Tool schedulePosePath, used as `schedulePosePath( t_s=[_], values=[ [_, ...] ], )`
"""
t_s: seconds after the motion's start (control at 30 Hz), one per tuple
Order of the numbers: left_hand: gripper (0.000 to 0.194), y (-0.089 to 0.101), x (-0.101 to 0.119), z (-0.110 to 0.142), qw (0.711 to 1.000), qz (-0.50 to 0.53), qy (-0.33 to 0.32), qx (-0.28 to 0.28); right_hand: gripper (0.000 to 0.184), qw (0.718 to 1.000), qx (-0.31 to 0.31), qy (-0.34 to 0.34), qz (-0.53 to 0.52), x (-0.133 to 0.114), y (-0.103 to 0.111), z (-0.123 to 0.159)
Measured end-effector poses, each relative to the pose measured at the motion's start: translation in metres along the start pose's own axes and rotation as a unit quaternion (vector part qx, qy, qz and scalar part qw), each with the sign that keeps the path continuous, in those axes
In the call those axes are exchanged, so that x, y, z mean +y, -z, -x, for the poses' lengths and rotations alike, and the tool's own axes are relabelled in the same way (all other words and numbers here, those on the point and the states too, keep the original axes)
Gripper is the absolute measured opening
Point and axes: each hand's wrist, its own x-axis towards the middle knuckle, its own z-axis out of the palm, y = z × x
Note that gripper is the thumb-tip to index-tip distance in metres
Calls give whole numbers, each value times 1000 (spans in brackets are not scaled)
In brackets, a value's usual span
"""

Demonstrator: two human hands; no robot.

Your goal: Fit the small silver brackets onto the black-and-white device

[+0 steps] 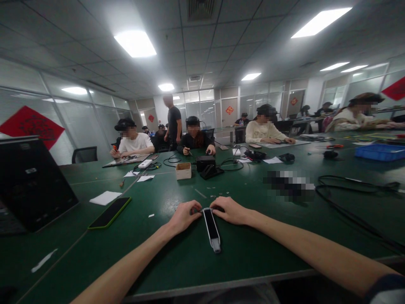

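Both bare hands rest at the far end of a pen-shaped electronic device (pixel 211 230), which lies face up on the green bench (pixel 256 255) directly in front of the wearer. The device has a white rim, a long black face and a grey tip at its near end; it lies lengthwise, slightly slanted. The left hand (pixel 185 216) is at its left edge, fingers curled and drawn narrow; the right hand (pixel 230 210) mirrors it at the right edge, its fingers likewise bent close together. Whether either hand grips the device or a small part beside it cannot be determined at this scale.

Several small parts (pixel 220 194) lie scattered just beyond the hands, too small to identify. To the left, a smartphone (pixel 110 213) with a green edge lies dark side up, near a folded white paper (pixel 105 197); a white scrap (pixel 151 215) lies between the phone and the left hand. A black HP computer tower (pixel 34 185) stands at far left. Further back are an open cardboard box (pixel 183 173) and, at right, a blue tray (pixel 378 156). A black cable (pixel 343 210) loops across the right side. Co-workers sit along the far side.
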Motion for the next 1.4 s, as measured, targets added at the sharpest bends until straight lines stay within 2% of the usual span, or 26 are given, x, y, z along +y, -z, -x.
schedulePosePath(
  t_s=[0.37, 1.0, 1.4],
  values=[
    [17, 3, 0, 1, 999, -37, -15, -3, 21, 1000, 7, 8, 7, 2, -2, 0],
    [20, 5, 1, 0, 999, -39, 5, -23, 22, 1000, 0, 4, 6, 1, -1, 1],
    [22, 2, 1, 0, 999, -50, 6, 4, 23, 1000, -2, 4, -2, 1, 0, 1]
  ],
)
